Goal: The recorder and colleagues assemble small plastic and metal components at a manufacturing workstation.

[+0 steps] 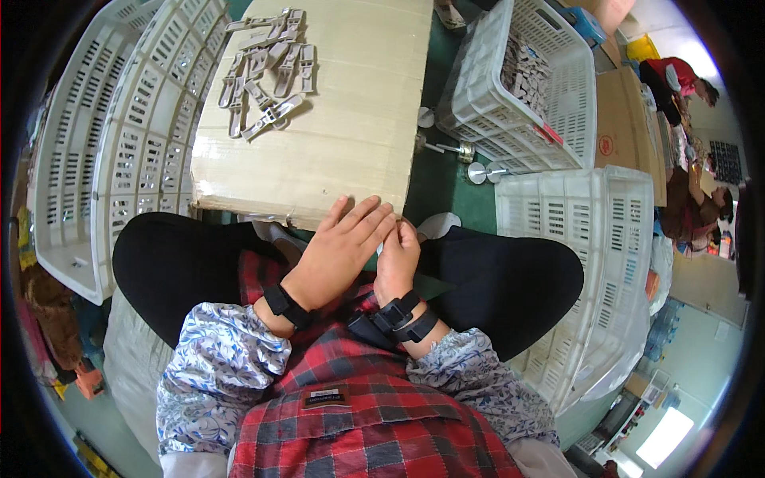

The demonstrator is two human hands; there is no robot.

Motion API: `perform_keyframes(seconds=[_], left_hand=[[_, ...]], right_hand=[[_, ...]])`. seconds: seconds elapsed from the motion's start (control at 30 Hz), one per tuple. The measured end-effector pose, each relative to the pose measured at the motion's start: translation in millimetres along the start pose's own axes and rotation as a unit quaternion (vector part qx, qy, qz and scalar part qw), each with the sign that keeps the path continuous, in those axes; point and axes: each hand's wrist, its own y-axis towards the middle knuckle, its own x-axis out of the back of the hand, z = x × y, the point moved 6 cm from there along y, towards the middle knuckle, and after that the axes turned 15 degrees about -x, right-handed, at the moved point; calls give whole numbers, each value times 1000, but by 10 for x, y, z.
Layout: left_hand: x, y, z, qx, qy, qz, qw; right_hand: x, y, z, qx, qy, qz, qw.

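My left hand (339,245) is stretched out, fingers extended side by side, its fingertips lying against my right hand near the box's front edge. Curled fingers close my right hand (397,261), and a sliver of something whitish (379,249) shows between the two hands; most of it is hidden, so its kind cannot be made out. Just beyond my hands stands a cardboard box (343,151) with a tape-covered top. A loose pile of grey-beige plastic clips (275,64) lies on its far left part, away from both hands.
White plastic crates (151,135) stand on the left. At the right, another white crate (470,103) holds many small grey pieces (526,76), with a further crate (550,207) nearer me. Round metal feet (478,173) are on the green floor between. Two people (693,203) are at the far right.
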Motion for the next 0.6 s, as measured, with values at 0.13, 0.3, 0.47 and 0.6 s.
perform_keyframes(seconds=[0.13,0.3,0.47,0.6], left_hand=[[-16,-12,2,6,9,-5,1000],[-2,-22,6,12,15,-10,1000],[-91,-60,-54,-6,77,14,997],[-92,-73,-69,-14,70,81,994]], right_hand=[[8,-22,16,10,-6,-4,1000],[5,-313,170,-123,39,8,992],[-87,-546,1129,231,-173,36,957],[-1142,-713,1861,500,-451,151,724]])
